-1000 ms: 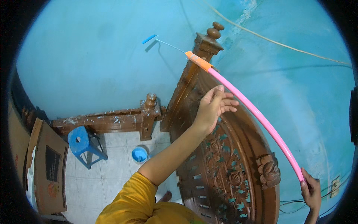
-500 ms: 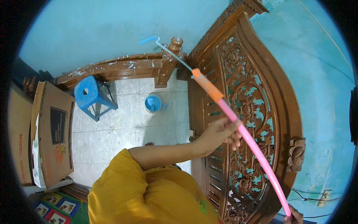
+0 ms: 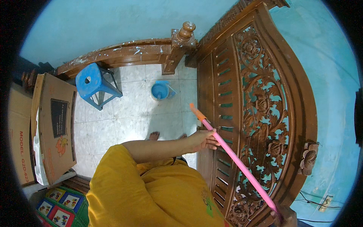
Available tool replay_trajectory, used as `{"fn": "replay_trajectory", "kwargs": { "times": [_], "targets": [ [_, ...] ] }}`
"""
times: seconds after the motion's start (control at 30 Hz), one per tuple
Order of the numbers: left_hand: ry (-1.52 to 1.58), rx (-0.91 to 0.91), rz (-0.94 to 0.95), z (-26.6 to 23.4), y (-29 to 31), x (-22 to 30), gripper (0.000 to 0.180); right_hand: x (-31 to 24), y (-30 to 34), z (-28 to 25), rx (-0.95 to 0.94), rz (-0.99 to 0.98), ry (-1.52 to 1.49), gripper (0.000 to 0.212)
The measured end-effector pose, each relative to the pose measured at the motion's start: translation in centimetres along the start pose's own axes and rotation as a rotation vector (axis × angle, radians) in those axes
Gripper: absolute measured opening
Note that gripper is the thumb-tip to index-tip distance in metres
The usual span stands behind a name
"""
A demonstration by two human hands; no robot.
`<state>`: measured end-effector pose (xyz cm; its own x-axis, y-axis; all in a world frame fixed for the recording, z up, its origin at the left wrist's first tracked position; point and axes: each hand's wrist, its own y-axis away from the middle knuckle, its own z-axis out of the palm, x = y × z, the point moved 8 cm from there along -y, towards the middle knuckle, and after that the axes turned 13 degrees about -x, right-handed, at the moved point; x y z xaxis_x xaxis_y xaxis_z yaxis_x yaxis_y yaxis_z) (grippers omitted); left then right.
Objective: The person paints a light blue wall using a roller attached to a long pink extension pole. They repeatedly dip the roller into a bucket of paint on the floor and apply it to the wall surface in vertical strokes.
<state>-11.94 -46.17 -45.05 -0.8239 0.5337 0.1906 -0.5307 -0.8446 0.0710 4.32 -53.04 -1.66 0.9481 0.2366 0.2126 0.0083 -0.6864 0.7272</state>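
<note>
A paint roller on a long pink pole [image 3: 242,166] with an orange grip [image 3: 198,113] slants from the lower right toward the floor. My left hand [image 3: 206,140] holds the pole just below the grip, thumb on top and fingers loosely under it. Around the pole's lower end my right hand [image 3: 285,216] is closed, dim at the picture's edge. Beyond the grip stands a small blue bucket [image 3: 154,92] with blue paint inside. The light blue roller head [image 3: 162,82] appears to be at the bucket's far rim; its thin rod is hard to make out.
A carved wooden bed frame [image 3: 308,125] rises close on the right, its paint-spattered low rail [image 3: 113,56] crossing ahead to a post [image 3: 181,41]. A blue stool [image 3: 102,85] and cardboard boxes [image 3: 56,151] stand left. Light blue walls [image 3: 124,22] surround them.
The roller end has swung down and left from the wall toward the bucket. My left hand has moved left and slightly down; my right hand has shifted slightly left and up.
</note>
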Motion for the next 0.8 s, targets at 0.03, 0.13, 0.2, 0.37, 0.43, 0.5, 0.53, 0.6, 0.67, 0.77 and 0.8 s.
{"fn": "replay_trajectory", "kwargs": {
  "times": [0.03, 0.13, 0.2, 0.37, 0.43, 0.5, 0.53, 0.6, 0.67, 0.77, 0.8],
  "targets": [
    [0.014, 0.033, -0.014, -1.6, 0.0, -0.4, 0.036, -0.8, -0.9, -0.1, -0.14, 0.181, 0.012, 0.03],
    [0.03, 0.092, -0.045, -5.1, 0.2, -0.8, 0.034, -4.3, -2.7, -0.7, -0.004, -0.056, 0.195, 0.031],
    [0.033, 0.12, -0.029, -7.4, 0.0, -0.7, 0.032, -5.5, -4.1, -0.5, -0.025, -0.065, 0.256, 0.033],
    [-0.001, 0.233, 0.016, -15.3, -1.7, 0.2, 0.034, -9.9, -8.5, 0.6, 0.17, -0.263, 0.496, 0.04],
    [0.015, 0.332, 0.054, -15.5, -0.7, 2.1, 0.035, -11.9, -10.5, 0.5, 0.146, -0.297, 0.492, 0.039],
    [-0.001, 0.373, 0.074, -17.8, -0.4, 3.1, 0.035, -14.1, -11.9, 0.7, 0.169, -0.376, 0.519, 0.04],
    [-0.01, 0.395, 0.085, -19.0, -0.4, 3.4, 0.035, -14.7, -12.4, 0.8, 0.155, -0.365, 0.548, 0.041],
    [0.044, 0.452, 0.135, -21.3, -0.1, 3.9, 0.034, -16.5, -13.7, 0.9, 0.124, -0.353, 0.611, 0.044],
    [0.06, 0.509, 0.138, -22.7, 0.0, 4.4, 0.035, -18.3, -14.5, 1.3, 0.156, -0.399, 0.659, 0.051],
    [-0.048, 0.668, 0.105, -23.5, 0.2, 5.2, 0.035, -20.1, -15.3, 2.5, 0.113, -0.393, 0.768, 0.053],
    [-0.05, 0.694, 0.135, -24.0, 0.3, 5.6, 0.035, -20.8, -15.6, 2.4, 0.116, -0.397, 0.769, 0.053]
  ]
}}
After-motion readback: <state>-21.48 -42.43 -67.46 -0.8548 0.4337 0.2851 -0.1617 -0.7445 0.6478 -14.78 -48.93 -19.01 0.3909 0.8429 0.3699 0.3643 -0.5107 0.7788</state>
